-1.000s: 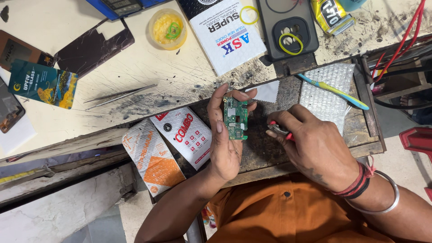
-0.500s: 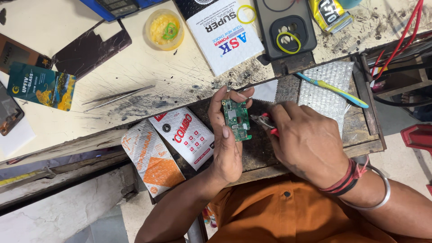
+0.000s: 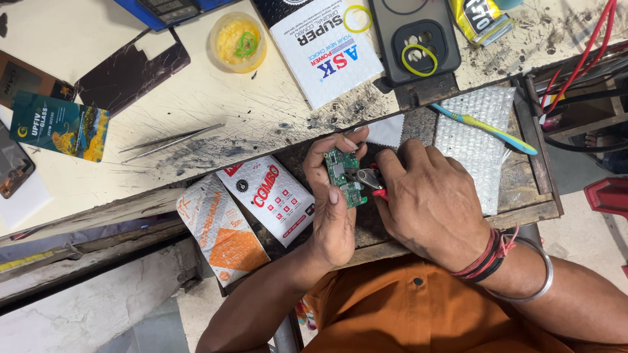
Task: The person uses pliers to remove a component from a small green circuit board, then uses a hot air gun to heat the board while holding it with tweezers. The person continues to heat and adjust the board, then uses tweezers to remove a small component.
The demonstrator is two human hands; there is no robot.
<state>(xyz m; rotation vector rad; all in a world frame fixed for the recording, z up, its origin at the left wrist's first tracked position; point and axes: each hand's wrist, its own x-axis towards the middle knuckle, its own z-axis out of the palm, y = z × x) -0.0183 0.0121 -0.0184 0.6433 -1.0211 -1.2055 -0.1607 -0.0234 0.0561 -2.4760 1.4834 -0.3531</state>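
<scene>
My left hand (image 3: 332,210) pinches a small green circuit board (image 3: 345,176) upright between thumb and fingers, above a wooden pull-out drawer (image 3: 523,189). My right hand (image 3: 428,199) is closed on red-handled metal pliers (image 3: 370,180), and the jaws touch the board's right edge. Most of the pliers' handle is hidden inside my fist. A steel bangle and red threads sit on my right wrist.
Tweezers (image 3: 171,140) lie on the scratched white bench (image 3: 196,98). A white box (image 3: 327,49), a black phone case (image 3: 415,39) with a yellow band, a yellow dish (image 3: 239,40), a toothbrush (image 3: 487,127), bubble wrap (image 3: 477,140) and two flat packets (image 3: 245,206) lie around. Red wires (image 3: 575,55) hang at the right.
My right hand has moved left with the pliers until the jaws reach the board. My left hand has kept the board almost still.
</scene>
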